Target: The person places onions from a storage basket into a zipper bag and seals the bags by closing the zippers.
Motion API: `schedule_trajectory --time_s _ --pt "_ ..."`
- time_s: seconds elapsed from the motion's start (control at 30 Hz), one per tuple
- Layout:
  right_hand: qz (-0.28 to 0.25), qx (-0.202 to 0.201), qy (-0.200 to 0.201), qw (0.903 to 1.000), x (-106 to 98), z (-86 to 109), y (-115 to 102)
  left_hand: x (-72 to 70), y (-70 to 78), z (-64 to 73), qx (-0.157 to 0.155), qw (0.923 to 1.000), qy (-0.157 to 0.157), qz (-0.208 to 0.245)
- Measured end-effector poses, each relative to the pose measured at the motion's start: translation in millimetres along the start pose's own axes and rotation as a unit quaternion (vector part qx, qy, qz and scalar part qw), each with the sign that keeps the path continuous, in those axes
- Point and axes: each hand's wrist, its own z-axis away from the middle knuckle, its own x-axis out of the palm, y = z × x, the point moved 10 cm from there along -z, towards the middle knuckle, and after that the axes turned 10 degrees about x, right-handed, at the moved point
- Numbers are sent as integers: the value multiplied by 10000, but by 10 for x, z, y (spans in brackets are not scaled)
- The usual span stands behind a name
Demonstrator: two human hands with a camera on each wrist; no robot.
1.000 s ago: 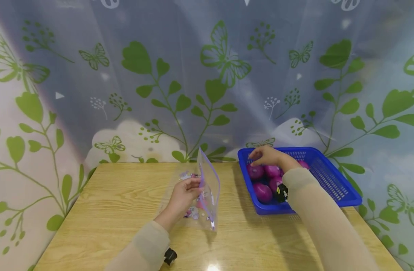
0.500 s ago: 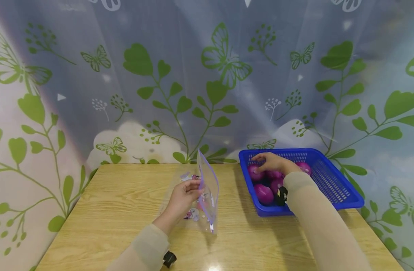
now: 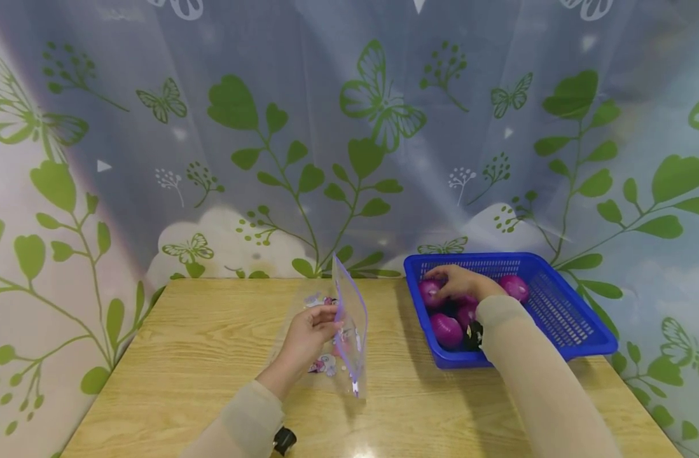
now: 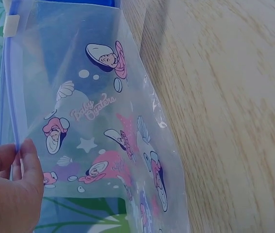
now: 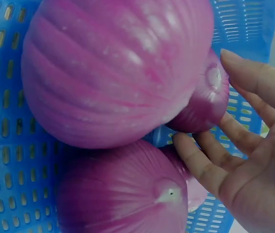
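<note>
My left hand (image 3: 309, 337) pinches the purple zip edge of a clear plastic slider bag (image 4: 88, 111), printed with pink cartoon oysters. Its mouth gapes toward the right, and it stands upright on the table. In the left wrist view, thumb and fingers (image 4: 28, 162) hold one side of the zip. My right hand (image 3: 460, 283) is down in the blue basket (image 3: 578, 312), at its left end. There the thumb and fingers curl round a red onion (image 5: 210, 97). Larger in the right wrist view are two nearer onions, one above (image 5: 118, 68) and one below (image 5: 122, 194).
Another red onion (image 3: 514, 288) lies farther right in the basket, and one more (image 3: 445, 331) sits near its front left corner. The wooden table (image 3: 200, 331) runs back to a printed curtain (image 3: 303, 127). Black wrist devices (image 3: 284, 440) sit at both cuffs.
My right hand has lowered into the basket, and its fingers have come round the onion at the left end. The left hand still pinches the bag's edge.
</note>
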Motion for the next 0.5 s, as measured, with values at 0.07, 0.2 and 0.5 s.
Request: schedule_trajectory --time_s 0.07,0.2,0.5 --pt "-123 110 -21 9999 13 -17 26 -8 -2 1 9 10000 -12 -9" --pt "-142 263 -68 9995 50 -64 71 -17 -6 2 10 10000 -26 17" --pt "-427 455 -253 9977 150 -171 214 -29 20 14 -29 10000 34 78"
